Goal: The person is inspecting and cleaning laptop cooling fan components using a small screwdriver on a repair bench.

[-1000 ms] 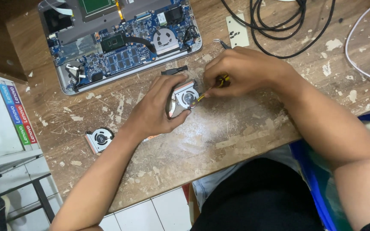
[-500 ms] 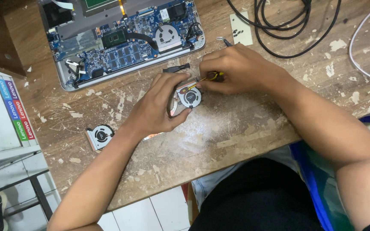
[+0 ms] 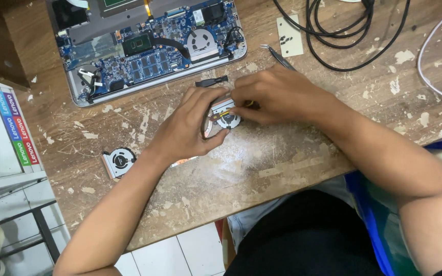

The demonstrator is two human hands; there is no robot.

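1. Head view, looking straight down at a scarred wooden workbench (image 3: pixel 292 168) with flaking paint.
2. Left hand (image 3: pixel 188 128): forearm comes in from bottom left, wrist straight, fingers curled round the left edge of a small laptop cooling fan (image 3: pixel 224 116), thumb under its near side. Closed on the fan, pinning it to the bench.
3. Right hand (image 3: pixel 277 94): forearm enters from the right, hand arched over the fan, fingertips pinched on a small screwdriver with yellow on it (image 3: pixel 245 105); tip sits at the fan's top edge. Most of the tool is hidden under the fingers.
4. Fan location: mid-bench, between both hands, just below the opened laptop (image 3: pixel 149 48).
5. Laptop: bottom cover off, blue mainboard exposed, its own fan still seated near the right side.
6. Second loose fan (image 3: pixel 119 161) lies left of the left wrist, well apart from the held one.
7. Tweezers (image 3: pixel 278 55) just above the right hand; a small black part (image 3: pixel 212 81) sits above the left fingers.
8. Black cables (image 3: pixel 344 36) coiled top right; white cable (image 3: pixel 428 61) at far right.
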